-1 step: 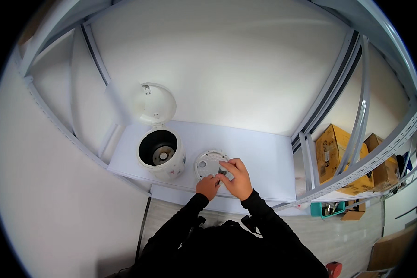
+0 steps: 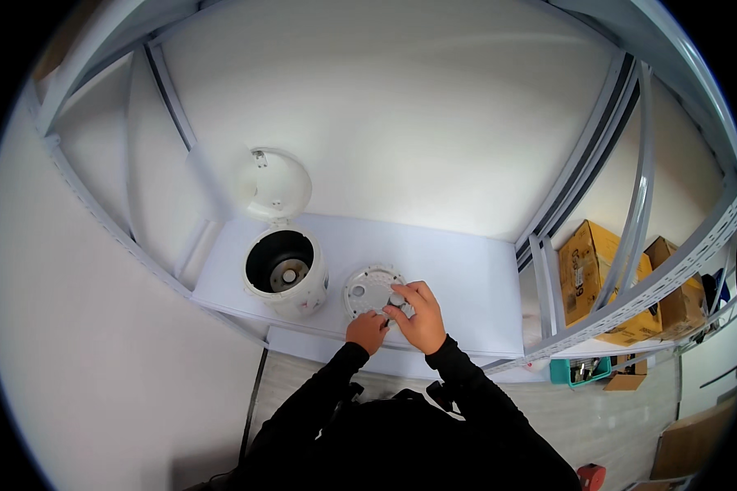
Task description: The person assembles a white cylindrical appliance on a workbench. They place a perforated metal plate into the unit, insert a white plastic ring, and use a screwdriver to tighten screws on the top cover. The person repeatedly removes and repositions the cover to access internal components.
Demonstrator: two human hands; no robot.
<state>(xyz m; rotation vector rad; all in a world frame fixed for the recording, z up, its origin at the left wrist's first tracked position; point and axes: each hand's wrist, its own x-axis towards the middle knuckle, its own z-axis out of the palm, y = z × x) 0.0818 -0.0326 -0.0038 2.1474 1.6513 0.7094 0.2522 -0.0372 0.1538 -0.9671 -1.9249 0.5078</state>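
Observation:
A round white plate with holes (image 2: 367, 288) lies flat on the shelf, in front of me. Over its right edge, my right hand (image 2: 422, 319) pinches a small round grey part (image 2: 397, 299) between thumb and fingers. My left hand (image 2: 368, 331) is closed by the plate's near edge, just left of the right hand. A small dark thing shows at its fingertips, too small to name. Left of the plate stands a white rice cooker (image 2: 307, 296) with its lid (image 2: 278, 184) raised. Its dark inside shows a metal heating plate (image 2: 289, 276) at the bottom.
The white shelf (image 2: 467, 286) sits inside a grey metal frame with a pale back panel (image 2: 385, 123). To the right are a yellow cardboard box (image 2: 591, 274), a brown box (image 2: 680, 303) and a teal bin (image 2: 562, 371) of small items. A red object (image 2: 591, 476) is on the floor.
In my right fingers the small round part has tilted, and its pale top now shows. Both hands stay in nearly the same place. The cooker and plate have not moved.

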